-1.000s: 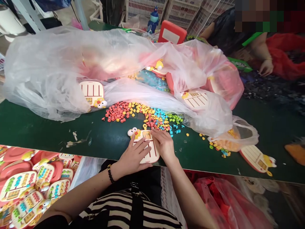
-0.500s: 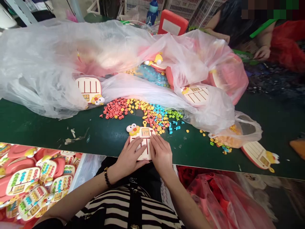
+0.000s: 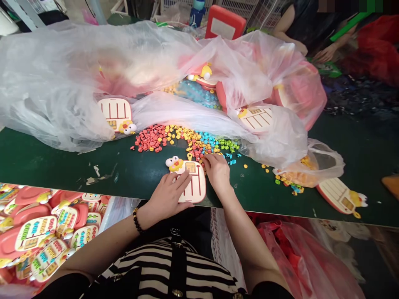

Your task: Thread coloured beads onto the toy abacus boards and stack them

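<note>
A cream toy board [image 3: 197,182] with slots and a big-eyed yellow duck head lies face up on the green table before me. My left hand [image 3: 166,191] lies across its left part, fingers spread over the face and thumb by the lower edge. My right hand [image 3: 218,172] is just off the board's upper right corner, fingers drawn together at the near edge of the small pieces; what they pinch is hidden. The loose pieces are red [image 3: 151,138], yellow [image 3: 182,132], blue [image 3: 208,140] and green [image 3: 229,144], heaped just beyond the board.
Clear plastic bags [image 3: 62,74] of toy boards cover the table's back. Another board [image 3: 336,195] lies at the right, near a small bag of pieces [image 3: 301,176]. Boards filled with coloured pieces [image 3: 35,232] are piled at lower left. A co-worker's hand [image 3: 326,54] shows at upper right.
My right hand has left the board's face and moved up and right to the loose pieces. My left hand stays on the board, slightly shifted. The co-worker's hand has moved left.
</note>
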A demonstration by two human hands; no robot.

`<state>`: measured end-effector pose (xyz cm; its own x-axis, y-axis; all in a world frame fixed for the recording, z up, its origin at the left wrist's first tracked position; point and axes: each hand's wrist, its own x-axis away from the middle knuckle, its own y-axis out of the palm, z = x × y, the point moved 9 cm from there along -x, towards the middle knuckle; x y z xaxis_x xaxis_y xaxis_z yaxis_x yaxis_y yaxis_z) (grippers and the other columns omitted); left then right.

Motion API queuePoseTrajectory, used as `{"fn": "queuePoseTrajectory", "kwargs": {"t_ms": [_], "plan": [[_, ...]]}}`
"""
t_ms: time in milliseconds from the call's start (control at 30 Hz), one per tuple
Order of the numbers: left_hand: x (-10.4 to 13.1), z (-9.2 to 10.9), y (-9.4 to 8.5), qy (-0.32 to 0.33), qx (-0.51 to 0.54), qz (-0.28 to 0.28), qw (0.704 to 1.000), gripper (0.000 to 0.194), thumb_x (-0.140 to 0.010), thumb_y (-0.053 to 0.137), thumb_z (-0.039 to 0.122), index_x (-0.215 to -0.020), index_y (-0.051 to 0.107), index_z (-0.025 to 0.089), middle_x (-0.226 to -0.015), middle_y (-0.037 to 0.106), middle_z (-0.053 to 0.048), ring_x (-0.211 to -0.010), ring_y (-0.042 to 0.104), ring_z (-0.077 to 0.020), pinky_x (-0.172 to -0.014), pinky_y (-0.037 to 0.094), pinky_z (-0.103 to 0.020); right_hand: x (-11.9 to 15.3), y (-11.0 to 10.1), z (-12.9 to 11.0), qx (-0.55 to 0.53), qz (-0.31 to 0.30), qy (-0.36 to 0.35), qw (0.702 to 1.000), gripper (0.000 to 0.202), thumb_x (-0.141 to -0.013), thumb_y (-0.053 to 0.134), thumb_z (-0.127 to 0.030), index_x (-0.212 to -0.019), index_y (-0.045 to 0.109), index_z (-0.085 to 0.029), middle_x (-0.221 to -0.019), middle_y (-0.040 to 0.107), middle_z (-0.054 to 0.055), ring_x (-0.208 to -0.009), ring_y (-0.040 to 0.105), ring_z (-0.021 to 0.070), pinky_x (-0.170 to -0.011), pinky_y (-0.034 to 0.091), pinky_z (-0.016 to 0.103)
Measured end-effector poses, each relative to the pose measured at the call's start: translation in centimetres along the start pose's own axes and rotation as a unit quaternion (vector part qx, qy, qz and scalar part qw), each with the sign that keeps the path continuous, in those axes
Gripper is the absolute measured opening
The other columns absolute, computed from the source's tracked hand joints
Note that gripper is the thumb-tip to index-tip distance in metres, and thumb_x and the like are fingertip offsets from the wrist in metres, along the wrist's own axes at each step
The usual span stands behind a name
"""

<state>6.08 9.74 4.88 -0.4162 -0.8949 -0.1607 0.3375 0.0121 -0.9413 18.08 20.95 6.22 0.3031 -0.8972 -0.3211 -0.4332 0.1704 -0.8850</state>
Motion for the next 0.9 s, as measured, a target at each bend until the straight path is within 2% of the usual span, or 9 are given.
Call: {"fn": "queuePoseTrajectory", "kwargs": {"t_ms": [133, 233, 333, 400, 467, 533, 633, 733, 900], "plan": [[0.1, -0.7, -0.2, -0.019, 0.005, 0.020, 1.000, 0.087, -0.076, 0.061, 0.067, -0.134, 0.044, 0.005, -0.133, 0.051, -0.021, -0.116, 0.047, -0.0351, -0.101, 0.038, -0.049, -0.7, 0.4, 0.5, -0.011, -0.028, 0.031, 0.999, 0.017, -0.087, 0.054, -0.022, -0.079, 0.068, -0.019, -0.081, 0.068, 0.009, -0.078, 0.060, 0.0214, -0.071, 0.046, 0.032], [0.8, -1.2, -0.5, -0.017, 0.029, 0.062, 0.998, 0.090, -0.074, 0.061, 0.068, -0.133, 0.043, 0.003, -0.128, 0.052, -0.023, -0.118, 0.044, -0.0364, -0.102, 0.038, -0.052, -0.1, -0.1, 1.1, -0.158, -0.046, 0.082, 0.983, 0.016, -0.085, 0.057, -0.028, -0.076, 0.066, -0.019, -0.074, 0.066, 0.004, -0.066, 0.058, 0.0164, -0.061, 0.044, 0.027], [1.2, -1.3, -0.6, -0.009, 0.047, 0.084, 0.995, 0.086, -0.076, 0.061, 0.066, -0.134, 0.042, 0.004, -0.128, 0.051, -0.023, -0.119, 0.043, -0.0357, -0.102, 0.039, -0.052, 1.1, 0.2, 0.1, -0.281, -0.072, 0.087, 0.953, 0.019, -0.086, 0.058, -0.036, -0.082, 0.068, -0.020, -0.076, 0.067, 0.001, -0.061, 0.057, 0.0136, -0.058, 0.045, 0.026], [1.3, -1.2, -0.5, -0.013, 0.047, 0.086, 0.995, 0.087, -0.077, 0.060, 0.066, -0.136, 0.040, 0.005, -0.129, 0.052, -0.022, -0.119, 0.044, -0.0354, -0.101, 0.040, -0.051, 1.9, 0.4, -0.8, -0.252, -0.045, 0.071, 0.964, 0.022, -0.089, 0.055, -0.036, -0.086, 0.071, -0.021, -0.080, 0.068, 0.003, -0.068, 0.060, 0.0152, -0.064, 0.047, 0.028], [1.5, -1.2, -0.2, -0.027, 0.035, 0.085, 0.995, 0.090, -0.077, 0.058, 0.067, -0.139, 0.036, 0.006, -0.131, 0.050, -0.022, -0.120, 0.044, -0.0354, -0.101, 0.041, -0.051, 2.5, 0.2, -1.5, -0.153, 0.012, 0.047, 0.987, 0.026, -0.092, 0.051, -0.034, -0.090, 0.073, -0.021, -0.084, 0.068, 0.006, -0.078, 0.061, 0.0177, -0.071, 0.047, 0.031], [1.8, -1.3, 0.0, -0.038, 0.020, 0.089, 0.995, 0.091, -0.079, 0.056, 0.066, -0.142, 0.032, 0.006, -0.134, 0.048, -0.022, -0.122, 0.043, -0.0357, -0.101, 0.041, -0.050, 3.0, 0.0, -2.4, -0.051, 0.058, 0.014, 0.997, 0.029, -0.094, 0.048, -0.033, -0.094, 0.074, -0.021, -0.088, 0.069, 0.008, -0.083, 0.060, 0.0194, -0.075, 0.046, 0.033], [2.3, -1.4, 0.2, -0.044, 0.012, 0.107, 0.993, 0.092, -0.079, 0.058, 0.065, -0.144, 0.029, 0.006, -0.134, 0.048, -0.022, -0.125, 0.041, -0.0359, -0.103, 0.040, -0.050, 3.3, 0.1, -3.6, 0.026, 0.064, -0.037, 0.997, 0.026, -0.095, 0.049, -0.030, -0.100, 0.073, -0.021, -0.095, 0.073, 0.007, -0.089, 0.061, 0.0199, -0.079, 0.043, 0.034], [2.6, -1.4, -0.1, -0.034, 0.021, 0.124, 0.991, 0.096, -0.074, 0.060, 0.069, -0.140, 0.035, 0.005, -0.128, 0.051, -0.022, -0.122, 0.042, -0.0364, -0.103, 0.039, -0.052, 3.4, 0.2, -3.8, 0.042, 0.038, -0.046, 0.997, 0.024, -0.095, 0.050, -0.029, -0.105, 0.072, -0.023, -0.101, 0.074, 0.004, -0.094, 0.061, 0.0203, -0.081, 0.041, 0.035], [2.6, -1.4, -0.8, -0.003, 0.042, 0.146, 0.988, 0.087, -0.073, 0.060, 0.070, -0.130, 0.046, 0.006, -0.120, 0.057, -0.021, -0.114, 0.048, -0.0350, -0.098, 0.043, -0.053, 3.4, 0.6, -2.5, -0.039, 0.025, 0.019, 0.999, 0.029, -0.096, 0.047, -0.033, -0.104, 0.072, -0.024, -0.104, 0.075, 0.003, -0.097, 0.063, 0.0204, -0.084, 0.045, 0.035]]}}
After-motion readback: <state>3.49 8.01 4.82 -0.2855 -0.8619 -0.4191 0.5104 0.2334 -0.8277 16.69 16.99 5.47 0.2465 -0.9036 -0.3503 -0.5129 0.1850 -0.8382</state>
